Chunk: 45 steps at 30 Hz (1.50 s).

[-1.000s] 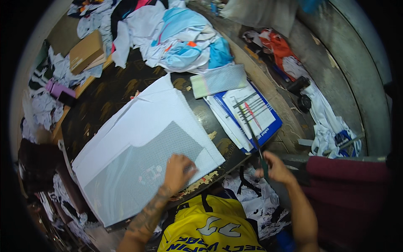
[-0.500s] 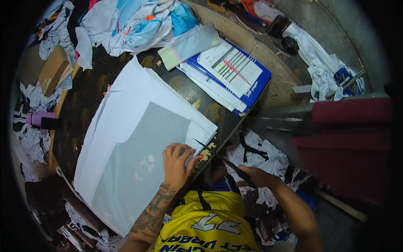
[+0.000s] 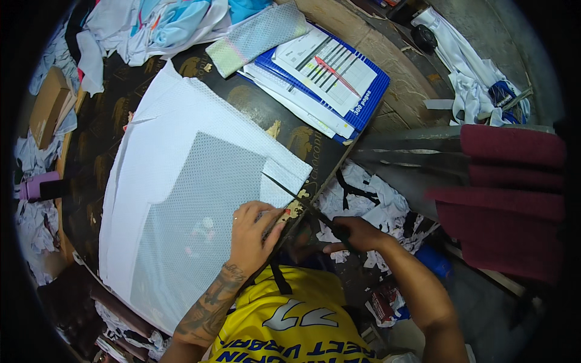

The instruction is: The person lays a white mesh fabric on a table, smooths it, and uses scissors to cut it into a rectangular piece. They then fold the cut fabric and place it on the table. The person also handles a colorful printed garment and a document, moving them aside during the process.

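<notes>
White textured fabric (image 3: 175,100) lies in layers across the dark table. On top sits a grey mesh piece (image 3: 212,169) with faint marks in its middle. My left hand (image 3: 253,233) rests fingers-out on the mesh near the table's front edge, a ring on one finger. My right hand (image 3: 358,235), beyond that edge, grips black scissors (image 3: 322,216) by the handles. Their long blade reaches over the table edge and along the mesh's right side, with a white fabric corner (image 3: 293,172) beyond it. The lower blade is not clearly visible.
A blue paper pack (image 3: 372,94) with printed sheets and a red pen (image 3: 336,75) lies at the far right. Patterned folded mesh (image 3: 257,39) overlaps it. White and blue cloth (image 3: 163,27) is heaped behind. Scraps (image 3: 387,199) cover the floor; maroon cloth (image 3: 502,212) hangs right.
The scissors have gone farther into the white fabric, along the mesh's edge. My left hand stays on the mesh. The whole view has shifted slightly.
</notes>
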Each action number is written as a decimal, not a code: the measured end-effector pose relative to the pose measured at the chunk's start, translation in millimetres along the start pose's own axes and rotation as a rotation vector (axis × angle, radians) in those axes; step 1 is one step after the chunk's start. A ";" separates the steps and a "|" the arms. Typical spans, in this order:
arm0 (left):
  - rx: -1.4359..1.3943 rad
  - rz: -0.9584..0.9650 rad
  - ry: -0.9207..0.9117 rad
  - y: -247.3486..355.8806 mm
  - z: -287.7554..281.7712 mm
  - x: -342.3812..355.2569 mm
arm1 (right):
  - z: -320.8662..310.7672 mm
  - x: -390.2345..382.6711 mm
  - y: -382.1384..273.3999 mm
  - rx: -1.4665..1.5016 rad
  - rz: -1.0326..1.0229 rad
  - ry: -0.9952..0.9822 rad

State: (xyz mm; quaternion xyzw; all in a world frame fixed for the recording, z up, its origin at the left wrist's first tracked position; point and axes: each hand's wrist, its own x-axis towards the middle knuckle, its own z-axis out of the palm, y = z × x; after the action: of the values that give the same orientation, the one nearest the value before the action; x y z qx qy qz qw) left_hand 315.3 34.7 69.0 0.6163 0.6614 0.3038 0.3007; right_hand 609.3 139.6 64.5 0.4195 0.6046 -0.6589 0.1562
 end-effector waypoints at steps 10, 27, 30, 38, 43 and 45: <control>-0.094 0.030 -0.089 -30.8 -11.1 -1.6 | 37.3 -8.9 -26.7 0.001 0.455 0.020; -0.181 0.061 -0.127 -49.4 -14.5 -2.3 | 97.3 23.2 -53.6 0.064 0.292 0.270; -0.208 0.065 -0.094 -52.9 -9.8 -3.6 | 99.1 30.7 -66.5 0.158 0.335 0.269; -0.169 -0.025 0.077 -30.8 -16.3 2.7 | 9.3 -23.8 -82.6 0.296 0.417 -0.078; 0.044 -0.037 0.230 -26.7 -24.7 16.8 | -67.7 -3.8 -83.4 -0.199 0.289 -0.130; 0.077 -0.055 0.189 -30.4 -21.8 19.8 | -86.0 30.5 -99.3 -0.397 0.177 -0.147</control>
State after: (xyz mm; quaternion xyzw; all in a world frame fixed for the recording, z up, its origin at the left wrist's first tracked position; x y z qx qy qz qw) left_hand 278.1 52.1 58.9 0.5777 0.7145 0.3267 0.2214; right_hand 551.5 250.5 115.1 0.3828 0.6703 -0.5395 0.3364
